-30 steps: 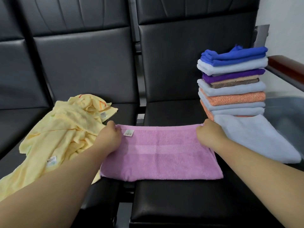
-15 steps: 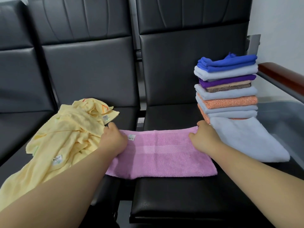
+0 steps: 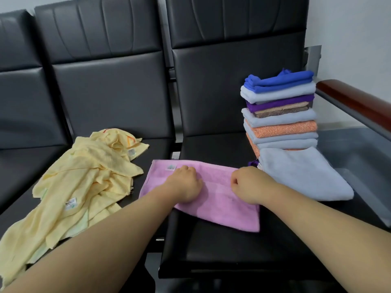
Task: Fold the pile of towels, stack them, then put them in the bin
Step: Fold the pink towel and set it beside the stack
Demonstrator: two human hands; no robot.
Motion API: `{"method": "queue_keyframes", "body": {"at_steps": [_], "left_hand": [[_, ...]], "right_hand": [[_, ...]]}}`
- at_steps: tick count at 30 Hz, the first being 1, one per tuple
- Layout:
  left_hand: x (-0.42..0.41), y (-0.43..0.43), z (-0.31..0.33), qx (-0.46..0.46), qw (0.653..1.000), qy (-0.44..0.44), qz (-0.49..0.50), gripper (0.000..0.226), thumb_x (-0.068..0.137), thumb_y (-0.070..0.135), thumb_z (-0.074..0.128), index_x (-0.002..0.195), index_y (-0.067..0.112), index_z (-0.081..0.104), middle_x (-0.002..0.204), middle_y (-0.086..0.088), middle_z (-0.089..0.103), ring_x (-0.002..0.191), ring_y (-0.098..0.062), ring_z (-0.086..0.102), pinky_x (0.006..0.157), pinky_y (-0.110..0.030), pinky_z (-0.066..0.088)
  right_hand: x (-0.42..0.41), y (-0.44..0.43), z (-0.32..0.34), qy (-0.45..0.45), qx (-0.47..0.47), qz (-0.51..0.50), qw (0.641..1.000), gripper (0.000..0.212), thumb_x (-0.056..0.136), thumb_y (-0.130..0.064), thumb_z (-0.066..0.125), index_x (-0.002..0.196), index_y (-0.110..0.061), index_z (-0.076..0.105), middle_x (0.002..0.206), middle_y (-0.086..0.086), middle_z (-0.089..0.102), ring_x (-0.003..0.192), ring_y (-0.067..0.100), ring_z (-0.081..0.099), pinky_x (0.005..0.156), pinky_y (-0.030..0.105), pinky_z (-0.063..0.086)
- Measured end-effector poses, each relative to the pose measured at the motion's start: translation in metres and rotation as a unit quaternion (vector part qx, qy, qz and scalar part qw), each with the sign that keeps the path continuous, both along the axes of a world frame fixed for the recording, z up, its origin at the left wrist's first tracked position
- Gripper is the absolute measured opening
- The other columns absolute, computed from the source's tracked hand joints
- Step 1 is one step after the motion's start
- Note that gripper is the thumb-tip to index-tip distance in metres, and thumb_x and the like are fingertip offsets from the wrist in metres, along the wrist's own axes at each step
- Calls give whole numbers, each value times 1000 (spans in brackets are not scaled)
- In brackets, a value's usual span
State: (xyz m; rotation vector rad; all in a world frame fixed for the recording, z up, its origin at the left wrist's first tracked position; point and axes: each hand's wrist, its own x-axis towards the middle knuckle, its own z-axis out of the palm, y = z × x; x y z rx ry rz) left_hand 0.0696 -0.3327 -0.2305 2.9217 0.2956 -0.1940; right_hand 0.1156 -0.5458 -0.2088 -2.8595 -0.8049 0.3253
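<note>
The black bench (image 3: 211, 244) carries a crumpled heap of yellow towels (image 3: 84, 182) on the left and a stack of folded towels (image 3: 281, 115) on the right. Between them lies the pink towel (image 3: 224, 210), with the left grip (image 3: 184, 185) and right grip (image 3: 248, 185) both curled onto it, grasping it.

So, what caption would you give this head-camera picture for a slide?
Left hand and right hand grip a pink towel on a black seat beside a folded stack.

A row of black padded seats (image 3: 110, 92) is set against a pale wall (image 3: 349, 34). A reddish-brown armrest (image 3: 357, 99) is fitted at the right, and a glossy grey surface (image 3: 357, 157) is located below it.
</note>
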Motion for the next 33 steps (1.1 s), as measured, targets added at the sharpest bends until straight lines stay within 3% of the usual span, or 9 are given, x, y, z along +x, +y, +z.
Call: {"method": "queue_keyframes", "body": {"at_steps": [3,6,8,12,17,20,24,28,33], "left_hand": [[17,-6,-1,3,997,3,-77,42,105,35,30,133,18,57,142,-2,55,131,-26,49,112,-46,37],[22,-20,-3,56,985,31,-160,49,106,32,30,155,35,37,167,6,24,155,-25,16,123,-58,12],[19,-24,-9,67,986,14,-151,49,107,39,28,155,44,32,170,2,13,156,-31,7,123,-61,6],[2,-29,-10,45,997,-54,-28,49,100,51,43,146,37,43,155,-4,35,140,-38,34,112,-51,31],[-31,-21,1,-133,984,-23,115,72,89,53,64,151,33,35,151,-1,30,133,-32,42,106,-42,44],[-63,-20,9,-300,948,-32,103,68,84,46,71,144,30,42,141,4,32,121,-20,51,91,-29,48],[-98,-28,15,-500,864,31,46,50,73,30,68,122,23,61,122,6,57,98,-7,60,80,-22,53],[-116,-22,15,-527,847,64,-11,45,66,4,69,110,14,68,111,3,66,86,-9,61,76,-23,51],[-120,-18,13,-433,901,-30,0,31,70,-8,77,95,9,74,84,-2,72,75,-17,63,74,-30,54]], "right_hand": [[-8,-6,4,46,1,26,999,27,98,-22,51,89,-16,75,93,2,73,87,21,68,83,39,59],[-21,-16,3,79,28,59,995,30,98,-28,56,75,-17,72,86,2,73,84,20,67,81,35,56],[-24,-21,-3,79,39,65,994,30,98,-30,57,79,-16,75,88,1,74,85,18,68,83,36,57],[-25,-27,-7,80,70,55,993,23,95,-30,61,88,-18,79,92,-4,76,87,14,69,87,38,58],[-28,-35,-6,77,111,48,990,13,93,-21,66,99,-26,76,98,-14,70,92,6,65,90,27,55],[-32,-37,-10,66,124,56,988,20,90,-13,67,95,-33,70,98,-14,69,92,4,65,88,24,55],[-38,-37,-10,68,124,65,988,22,92,-13,64,94,-34,70,97,-16,69,91,2,64,86,19,52],[-45,-36,-6,115,137,57,982,13,92,-21,66,97,-32,73,98,-18,69,94,3,64,90,23,53],[-57,-37,1,180,151,50,971,14,88,-44,75,99,-34,74,99,-18,73,95,2,67,94,27,55]]}}
